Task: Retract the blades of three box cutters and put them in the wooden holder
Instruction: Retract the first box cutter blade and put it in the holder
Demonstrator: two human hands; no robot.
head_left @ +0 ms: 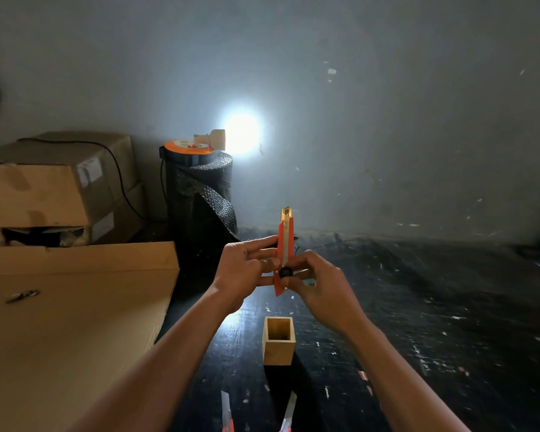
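Note:
I hold an orange box cutter [285, 244] upright above the dark floor, its short blade tip showing at the top. My left hand [245, 272] grips its left side. My right hand [320, 285] holds the lower part, thumb by the black slider knob. Below it stands the square wooden holder [278, 349], with nothing visible inside. Two more box cutters lie near the bottom edge with blades extended: one [226, 411] on the left, another [289, 411] on the right.
A large flat cardboard sheet [69, 322] with a small metal object [22, 296] lies at left. Stacked cardboard boxes [53, 188] and a black bubble-wrap roll [200, 194] with a bright lamp [242, 134] stand at the wall.

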